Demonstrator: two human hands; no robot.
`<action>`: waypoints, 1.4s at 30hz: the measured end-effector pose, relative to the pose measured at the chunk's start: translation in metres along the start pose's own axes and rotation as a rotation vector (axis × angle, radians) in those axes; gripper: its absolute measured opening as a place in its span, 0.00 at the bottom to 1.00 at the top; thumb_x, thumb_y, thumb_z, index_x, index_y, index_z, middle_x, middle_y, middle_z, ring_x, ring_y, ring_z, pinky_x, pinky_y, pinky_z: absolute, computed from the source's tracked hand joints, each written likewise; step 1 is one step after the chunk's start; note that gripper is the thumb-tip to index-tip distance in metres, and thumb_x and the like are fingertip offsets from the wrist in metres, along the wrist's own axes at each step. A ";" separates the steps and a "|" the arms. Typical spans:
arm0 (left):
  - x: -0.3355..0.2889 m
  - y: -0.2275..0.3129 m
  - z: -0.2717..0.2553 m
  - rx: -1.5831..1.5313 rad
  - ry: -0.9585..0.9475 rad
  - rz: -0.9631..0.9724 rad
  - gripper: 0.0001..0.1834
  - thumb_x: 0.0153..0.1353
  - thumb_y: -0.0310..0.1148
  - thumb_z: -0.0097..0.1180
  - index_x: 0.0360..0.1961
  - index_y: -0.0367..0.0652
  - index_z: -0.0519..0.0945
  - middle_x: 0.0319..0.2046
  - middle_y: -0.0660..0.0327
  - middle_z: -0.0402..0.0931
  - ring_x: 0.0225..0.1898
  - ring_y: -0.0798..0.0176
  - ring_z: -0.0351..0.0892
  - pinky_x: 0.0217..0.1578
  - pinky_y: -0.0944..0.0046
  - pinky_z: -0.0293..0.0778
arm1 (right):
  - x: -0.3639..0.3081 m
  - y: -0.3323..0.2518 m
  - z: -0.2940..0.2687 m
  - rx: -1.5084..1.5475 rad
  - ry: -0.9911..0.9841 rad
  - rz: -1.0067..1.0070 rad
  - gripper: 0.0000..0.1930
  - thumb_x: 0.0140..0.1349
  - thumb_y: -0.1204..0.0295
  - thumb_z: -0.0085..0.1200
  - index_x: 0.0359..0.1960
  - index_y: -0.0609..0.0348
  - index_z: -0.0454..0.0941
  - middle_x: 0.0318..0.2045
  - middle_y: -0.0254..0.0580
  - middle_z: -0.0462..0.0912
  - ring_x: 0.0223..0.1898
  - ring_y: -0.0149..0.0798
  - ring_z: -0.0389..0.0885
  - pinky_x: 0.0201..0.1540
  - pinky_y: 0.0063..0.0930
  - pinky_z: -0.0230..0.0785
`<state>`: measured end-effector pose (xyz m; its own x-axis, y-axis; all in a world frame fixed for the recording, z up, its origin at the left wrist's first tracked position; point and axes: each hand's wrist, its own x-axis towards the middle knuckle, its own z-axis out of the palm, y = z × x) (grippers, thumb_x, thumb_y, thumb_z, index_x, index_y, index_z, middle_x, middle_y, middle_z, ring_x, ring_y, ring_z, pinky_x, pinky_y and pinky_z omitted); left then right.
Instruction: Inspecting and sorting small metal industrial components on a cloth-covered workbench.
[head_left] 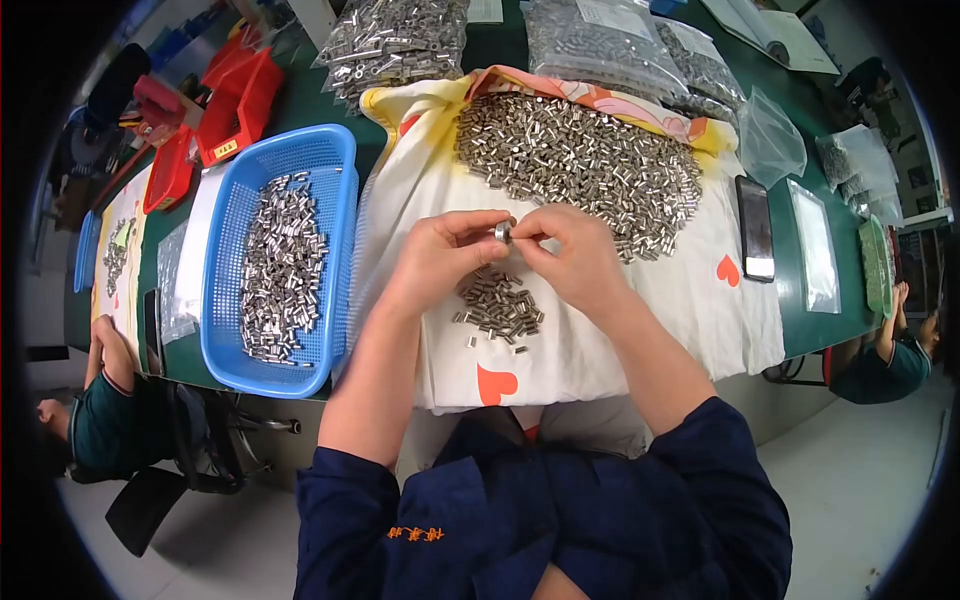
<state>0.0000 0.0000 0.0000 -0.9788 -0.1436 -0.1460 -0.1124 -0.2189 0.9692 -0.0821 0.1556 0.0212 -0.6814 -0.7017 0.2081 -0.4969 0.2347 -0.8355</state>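
Over a white patterned cloth [690,310] my two hands meet at a small shiny metal cylinder [502,232]. My left hand [437,260] pinches it between thumb and forefinger. Touching or very close to its right side, my right hand [578,258] has thumb and fingertips pressed together; whatever is between them is too small to make out. Just below the hands lies a small heap of short metal sleeves [500,305]. A much larger pile of similar metal sleeves [580,160] spreads across the cloth beyond them.
At left stands a blue plastic basket [345,190] holding many metal sleeves, with red bins [238,108] behind it. Bags of metal parts [400,45] line the far side. A phone [755,225] lies at right. Other people sit at both sides.
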 end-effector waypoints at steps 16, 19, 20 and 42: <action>-0.005 0.006 0.007 0.148 -0.081 -0.102 0.17 0.49 0.17 0.55 0.43 0.34 0.75 0.35 0.63 0.76 0.35 0.74 0.74 0.38 0.75 0.71 | 0.013 0.015 -0.026 -0.118 0.059 0.098 0.06 0.48 0.74 0.56 0.29 0.59 0.78 0.25 0.36 0.77 0.25 0.31 0.73 0.30 0.22 0.67; -0.004 0.006 0.008 0.207 -0.115 -0.102 0.18 0.48 0.17 0.56 0.43 0.35 0.75 0.34 0.64 0.76 0.34 0.74 0.74 0.37 0.75 0.71 | 0.017 0.031 -0.020 -0.377 0.196 -0.034 0.04 0.47 0.73 0.55 0.26 0.57 0.78 0.26 0.39 0.75 0.28 0.37 0.73 0.32 0.28 0.66; -0.002 0.005 0.008 0.221 -0.120 -0.083 0.18 0.48 0.17 0.56 0.43 0.36 0.75 0.34 0.65 0.76 0.34 0.74 0.74 0.37 0.75 0.71 | 0.017 0.034 -0.015 -0.502 0.201 -0.073 0.04 0.47 0.72 0.55 0.25 0.57 0.78 0.25 0.39 0.75 0.29 0.39 0.72 0.34 0.31 0.65; 0.000 -0.002 0.004 0.031 0.038 -0.009 0.17 0.50 0.22 0.57 0.44 0.35 0.75 0.31 0.63 0.77 0.33 0.74 0.74 0.36 0.75 0.71 | 0.000 0.007 0.008 -0.234 0.142 -0.249 0.04 0.45 0.76 0.55 0.24 0.60 0.75 0.23 0.40 0.76 0.28 0.39 0.76 0.32 0.28 0.68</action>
<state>-0.0009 0.0042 -0.0013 -0.9707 -0.1784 -0.1611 -0.1266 -0.1900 0.9736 -0.0816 0.1517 0.0114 -0.5840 -0.6598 0.4729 -0.7549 0.2273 -0.6151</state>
